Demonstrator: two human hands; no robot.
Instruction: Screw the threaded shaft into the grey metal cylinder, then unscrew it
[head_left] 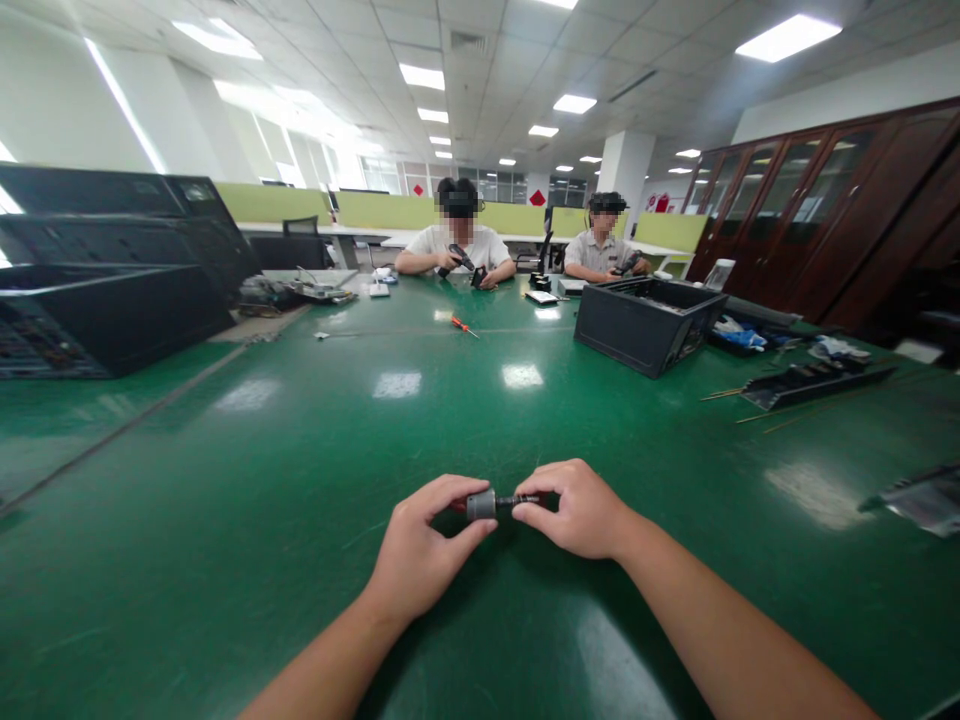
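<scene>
Between my two hands, just above the green table, lies a small metal-grey cylinder with a thin dark shaft (481, 505); its exact kind I cannot make out. My left hand (420, 545) grips the thick cylindrical end between thumb and fingers. At the other end, the thumb and forefinger of my right hand (581, 510) pinch the shaft, which points right. Part of the shaft is hidden by the right fingers. Both sit near the middle front of the view.
The green table (337, 440) spreads all round. An orange screwdriver (463, 326) lies farther off. Open black computer cases stand at left (112, 320) and right (645, 325). Metal strips and parts (817, 385) lie at right. Two people (457, 240) sit opposite, holding dark tools.
</scene>
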